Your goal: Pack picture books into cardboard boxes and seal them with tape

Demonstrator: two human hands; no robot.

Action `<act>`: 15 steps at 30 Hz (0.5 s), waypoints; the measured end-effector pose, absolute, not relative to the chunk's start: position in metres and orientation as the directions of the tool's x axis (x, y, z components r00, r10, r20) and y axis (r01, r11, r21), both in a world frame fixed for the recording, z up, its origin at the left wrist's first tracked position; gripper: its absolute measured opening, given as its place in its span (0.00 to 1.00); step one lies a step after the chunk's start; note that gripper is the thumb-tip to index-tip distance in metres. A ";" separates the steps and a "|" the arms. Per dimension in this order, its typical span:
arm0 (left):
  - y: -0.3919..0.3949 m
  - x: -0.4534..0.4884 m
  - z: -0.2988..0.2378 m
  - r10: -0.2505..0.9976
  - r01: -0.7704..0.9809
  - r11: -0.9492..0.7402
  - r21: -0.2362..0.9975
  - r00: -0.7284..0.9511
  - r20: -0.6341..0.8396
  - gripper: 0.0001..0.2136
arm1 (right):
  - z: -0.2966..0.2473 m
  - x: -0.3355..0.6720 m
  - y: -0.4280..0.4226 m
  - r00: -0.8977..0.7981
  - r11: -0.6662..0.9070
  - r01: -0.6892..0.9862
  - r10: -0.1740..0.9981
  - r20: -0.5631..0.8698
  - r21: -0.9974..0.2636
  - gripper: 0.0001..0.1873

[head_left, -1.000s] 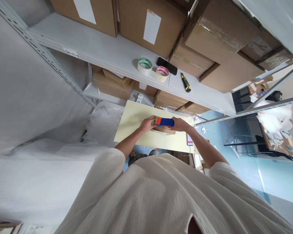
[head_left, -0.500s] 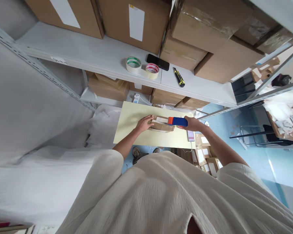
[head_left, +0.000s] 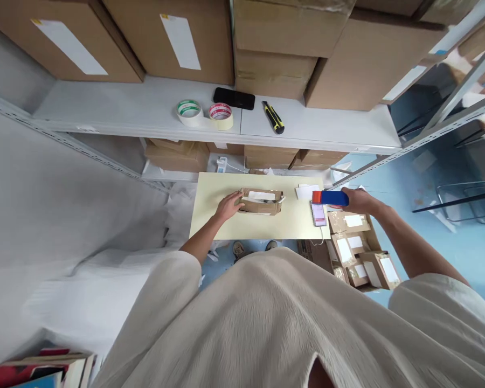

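Observation:
A small brown cardboard box (head_left: pixel 269 207) with a white label lies on the pale yellow tabletop (head_left: pixel 214 229). My left hand (head_left: pixel 229 206) grips its left end, thumb and fingers against the edge. At the box's right end, a whitish strip that looks like tape sticks out. Off to the right, my right hand (head_left: pixel 358 200) is closed around a blue and orange tape dispenser (head_left: pixel 333 198), held apart from the box. Under the dispenser's orange end is a lit phone (head_left: pixel 319 214) with a white cable. White papers (head_left: pixel 306 192) lie left of the dispenser.
On the grey shelf (head_left: pixel 141 110) ahead are two tape rolls (head_left: pixel 189 112), a black phone (head_left: pixel 234 98), a yellow-black utility knife (head_left: pixel 273 117) and large cartons (head_left: pixel 275 75). Small labelled boxes (head_left: pixel 359 250) sit on the floor at right. Books (head_left: pixel 44 372) lie at lower left.
My right hand has moved right with the tape dispenser, away from the box, uncovering the box's right end and the white papers. My left hand stays at the box's left end. The view has shifted.

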State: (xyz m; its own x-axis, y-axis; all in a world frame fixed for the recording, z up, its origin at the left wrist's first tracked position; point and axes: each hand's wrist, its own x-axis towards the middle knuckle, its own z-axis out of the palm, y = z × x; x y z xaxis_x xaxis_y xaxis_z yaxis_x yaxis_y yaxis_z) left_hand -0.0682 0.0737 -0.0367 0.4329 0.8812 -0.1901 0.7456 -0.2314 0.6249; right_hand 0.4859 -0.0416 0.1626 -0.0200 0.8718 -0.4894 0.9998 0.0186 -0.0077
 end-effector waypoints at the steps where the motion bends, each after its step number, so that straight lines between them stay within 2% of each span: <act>1: 0.074 -0.068 -0.036 0.885 0.759 -0.233 0.608 0.425 -0.192 0.27 | 0.155 0.493 -0.043 -0.022 0.029 1.000 0.870 -0.493 0.007 0.22; 6: 0.080 -0.066 -0.031 0.887 0.807 -0.267 0.527 0.419 -0.192 0.28 | 0.102 0.488 -0.041 -0.120 0.106 0.993 0.853 -0.507 -0.056 0.19; 15: 0.079 -0.045 -0.002 0.882 0.908 -0.293 0.301 0.378 -0.281 0.30 | 0.039 0.433 -0.022 -0.173 0.141 0.985 0.830 -0.530 -0.102 0.25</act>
State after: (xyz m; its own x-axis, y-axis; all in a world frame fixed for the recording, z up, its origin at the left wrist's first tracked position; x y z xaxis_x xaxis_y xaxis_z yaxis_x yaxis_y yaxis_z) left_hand -0.0447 0.0786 -0.0018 0.3779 0.8823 -0.2807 0.9076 -0.2930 0.3008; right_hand 0.4332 -0.0220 0.0392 -0.1735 0.8299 -0.5302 0.9848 0.1409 -0.1016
